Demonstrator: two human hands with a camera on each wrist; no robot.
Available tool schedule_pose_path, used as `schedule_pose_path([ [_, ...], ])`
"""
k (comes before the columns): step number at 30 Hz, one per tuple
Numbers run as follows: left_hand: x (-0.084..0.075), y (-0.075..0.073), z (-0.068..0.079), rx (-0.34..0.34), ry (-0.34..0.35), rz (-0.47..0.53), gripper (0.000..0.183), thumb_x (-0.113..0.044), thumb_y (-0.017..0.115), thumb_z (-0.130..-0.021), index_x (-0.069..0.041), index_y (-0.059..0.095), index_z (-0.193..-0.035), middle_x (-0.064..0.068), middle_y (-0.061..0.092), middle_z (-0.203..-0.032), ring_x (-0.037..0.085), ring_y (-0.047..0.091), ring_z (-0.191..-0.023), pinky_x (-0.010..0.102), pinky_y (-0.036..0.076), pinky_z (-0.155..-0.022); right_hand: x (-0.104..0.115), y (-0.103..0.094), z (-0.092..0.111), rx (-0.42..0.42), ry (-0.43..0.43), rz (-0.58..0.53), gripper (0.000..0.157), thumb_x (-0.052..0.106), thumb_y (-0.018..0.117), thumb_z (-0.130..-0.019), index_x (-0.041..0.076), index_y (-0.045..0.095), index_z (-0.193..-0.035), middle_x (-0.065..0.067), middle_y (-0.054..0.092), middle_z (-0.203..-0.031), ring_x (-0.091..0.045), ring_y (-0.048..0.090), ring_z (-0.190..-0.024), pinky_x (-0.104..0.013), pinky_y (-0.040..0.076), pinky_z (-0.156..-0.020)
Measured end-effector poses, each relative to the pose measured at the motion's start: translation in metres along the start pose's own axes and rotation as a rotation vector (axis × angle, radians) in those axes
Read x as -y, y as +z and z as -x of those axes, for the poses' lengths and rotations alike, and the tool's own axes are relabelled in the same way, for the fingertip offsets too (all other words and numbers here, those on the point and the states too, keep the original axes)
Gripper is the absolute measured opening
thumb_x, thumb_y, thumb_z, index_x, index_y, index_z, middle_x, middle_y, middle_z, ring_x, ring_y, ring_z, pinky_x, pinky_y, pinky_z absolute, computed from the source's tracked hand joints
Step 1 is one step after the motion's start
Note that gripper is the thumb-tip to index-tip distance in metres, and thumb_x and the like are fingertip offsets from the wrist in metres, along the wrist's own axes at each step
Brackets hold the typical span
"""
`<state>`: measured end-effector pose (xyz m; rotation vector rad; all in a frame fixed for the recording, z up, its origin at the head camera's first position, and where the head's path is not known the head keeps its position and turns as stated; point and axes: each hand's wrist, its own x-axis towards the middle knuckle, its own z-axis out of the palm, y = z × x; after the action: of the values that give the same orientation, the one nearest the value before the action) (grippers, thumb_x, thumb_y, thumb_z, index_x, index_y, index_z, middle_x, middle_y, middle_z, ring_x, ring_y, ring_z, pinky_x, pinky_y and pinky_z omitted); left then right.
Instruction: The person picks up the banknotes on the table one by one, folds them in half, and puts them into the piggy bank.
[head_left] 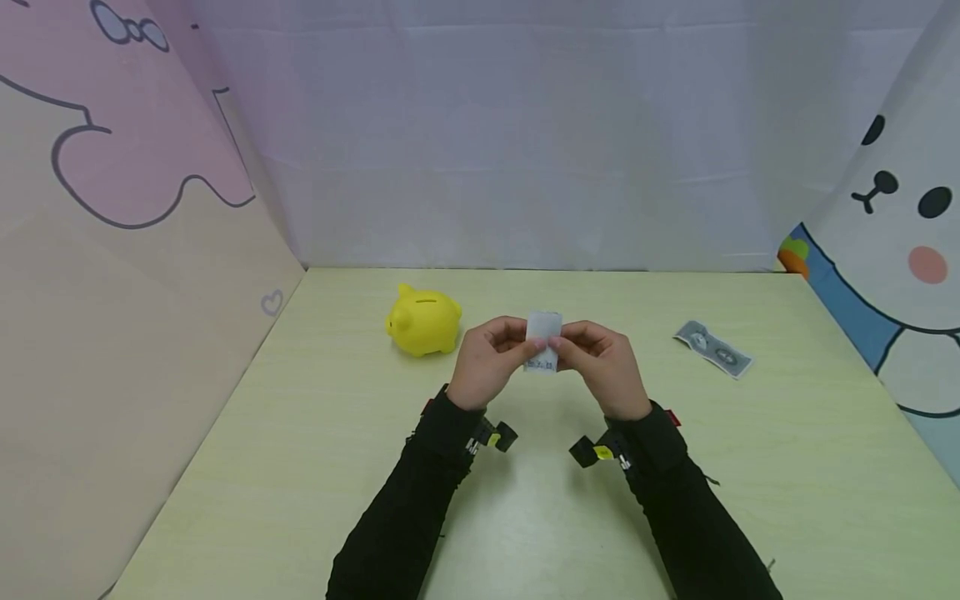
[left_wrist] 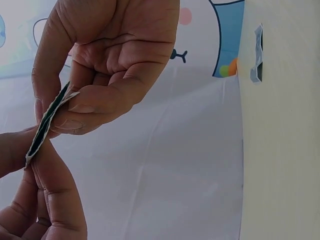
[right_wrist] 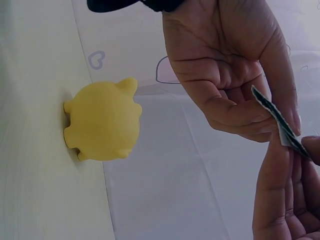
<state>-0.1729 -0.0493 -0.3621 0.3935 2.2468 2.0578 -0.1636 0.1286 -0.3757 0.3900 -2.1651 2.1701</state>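
A small folded banknote (head_left: pixel 543 324) is held up over the table, its pale outer side with faint print facing the head camera. My left hand (head_left: pixel 484 360) pinches its left edge between thumb and fingers. On its right edge my right hand (head_left: pixel 606 367) pinches it the same way. Edge-on in the left wrist view, the folded note (left_wrist: pixel 46 121) shows dark layers and slightly parted ends. The yellow piggy bank (head_left: pixel 424 322), with a slot on top, stands left of my left hand. To the right lies another banknote (head_left: pixel 712 348), grey-green and slightly creased.
The pale wooden table (head_left: pixel 315 467) runs back to a white curtain (head_left: pixel 480 142). Printed cartoon panels flank it, a pink figure (head_left: pixel 142 158) at left and a white bear face (head_left: pixel 892 250) at right. A small camera sits on each wrist.
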Motion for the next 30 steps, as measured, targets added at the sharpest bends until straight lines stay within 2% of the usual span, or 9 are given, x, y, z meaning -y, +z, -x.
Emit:
schedule_pose_path([
  [13,0.0026,-0.0019,-0.0022,0.019,-0.001,0.019,0.026,-0.009,0.067,-0.092,0.0,0.066,-0.117,0.019,0.066,-0.112,0.016,0.065,-0.089,0.026,0.056,-0.082,-0.0008,-0.0003,-0.0006,-0.023,0.003,0.024,0.025,0.008,0.062,-0.095,-0.014,0.062,-0.107,0.011,0.068,-0.085,-0.009,0.066,-0.073,-0.024,0.058,-0.071],
  [23,0.0021,-0.0077,-0.0033,0.01,0.024,0.115,0.025,-0.008,0.058,-0.098,0.005,0.065,-0.118,0.024,0.065,-0.11,0.011,0.067,-0.083,0.037,0.058,-0.087,0.0009,-0.0015,-0.0013,-0.055,0.031,0.035,0.026,0.01,0.063,-0.095,-0.013,0.062,-0.107,0.01,0.067,-0.084,-0.01,0.065,-0.072,-0.024,0.058,-0.071],
  [30,0.004,-0.0098,-0.0046,0.05,0.045,0.152,0.025,-0.004,0.057,-0.097,0.008,0.064,-0.118,0.028,0.064,-0.112,0.008,0.067,-0.081,0.034,0.059,-0.086,0.0011,-0.0027,-0.0015,-0.056,0.016,0.007,0.024,0.009,0.063,-0.095,-0.012,0.061,-0.106,0.009,0.068,-0.083,-0.009,0.065,-0.07,-0.024,0.058,-0.069],
])
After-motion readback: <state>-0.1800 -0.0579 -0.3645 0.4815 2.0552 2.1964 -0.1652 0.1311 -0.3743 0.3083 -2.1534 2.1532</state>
